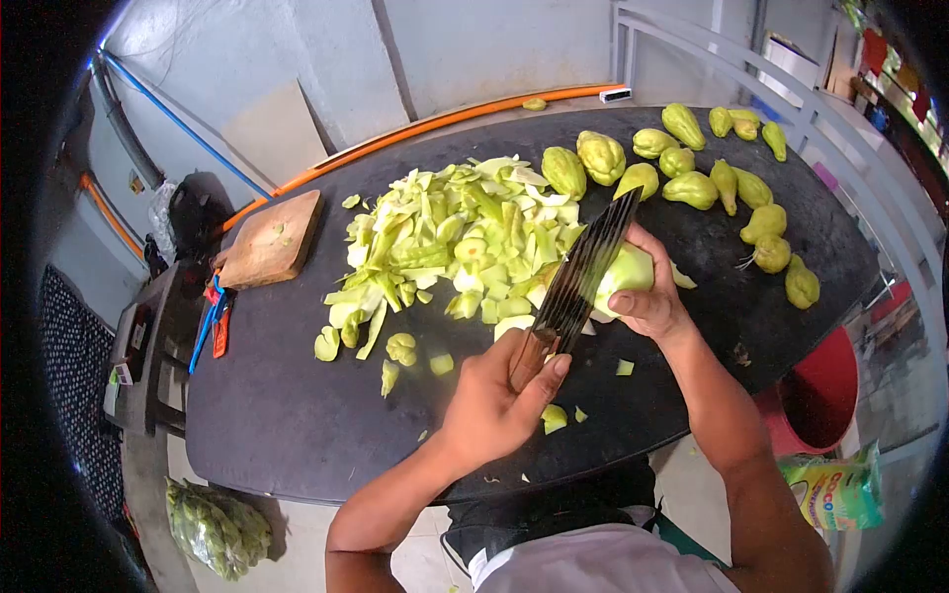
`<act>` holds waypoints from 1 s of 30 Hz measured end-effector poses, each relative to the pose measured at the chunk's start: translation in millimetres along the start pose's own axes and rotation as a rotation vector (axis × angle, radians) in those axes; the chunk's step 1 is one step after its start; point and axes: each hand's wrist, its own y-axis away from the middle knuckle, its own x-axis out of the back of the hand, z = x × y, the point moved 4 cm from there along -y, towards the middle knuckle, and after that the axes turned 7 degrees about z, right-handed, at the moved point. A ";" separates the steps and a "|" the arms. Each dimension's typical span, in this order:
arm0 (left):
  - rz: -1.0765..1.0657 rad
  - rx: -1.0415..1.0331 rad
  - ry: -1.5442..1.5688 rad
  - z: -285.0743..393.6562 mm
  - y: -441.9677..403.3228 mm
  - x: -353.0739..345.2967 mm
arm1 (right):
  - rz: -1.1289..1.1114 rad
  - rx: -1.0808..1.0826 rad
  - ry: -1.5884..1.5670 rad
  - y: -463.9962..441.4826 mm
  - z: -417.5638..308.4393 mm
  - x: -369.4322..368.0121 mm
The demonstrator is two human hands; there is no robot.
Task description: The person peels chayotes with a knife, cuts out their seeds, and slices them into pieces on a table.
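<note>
My left hand (499, 400) is closed around the wooden handle of a large knife (590, 267). Its wide dark blade points up and away from me, streaked by motion. In my right hand (650, 296), the fingers grip a pale green peeled chayote (625, 275), right beside the blade. Whether the edge touches the chayote cannot be made out. Just beyond the knife spreads a heap of chayote peels and cut pieces (450, 232). Small scraps, such as a green piece (555, 419), lie on the table near my left hand.
Several whole chayotes (692, 190) cover the right side of the black table (297, 395). A wooden cutting board (272, 237) and an orange-handled tool (220, 331) lie at the left edge. On the floor are a red bin (820, 385) and a bag of greens (217, 529).
</note>
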 end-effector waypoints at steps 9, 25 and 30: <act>0.012 0.213 0.185 -3.1 -7.0 1.8 | -0.060 -0.105 -0.353 -4.8 18.8 -4.0; -0.046 0.431 0.309 -29.5 -9.7 -19.1 | 0.280 -0.282 -0.218 4.8 13.8 -18.5; -0.112 0.452 0.339 -34.3 -10.2 -20.5 | 0.174 -0.376 -0.009 3.0 6.1 -24.7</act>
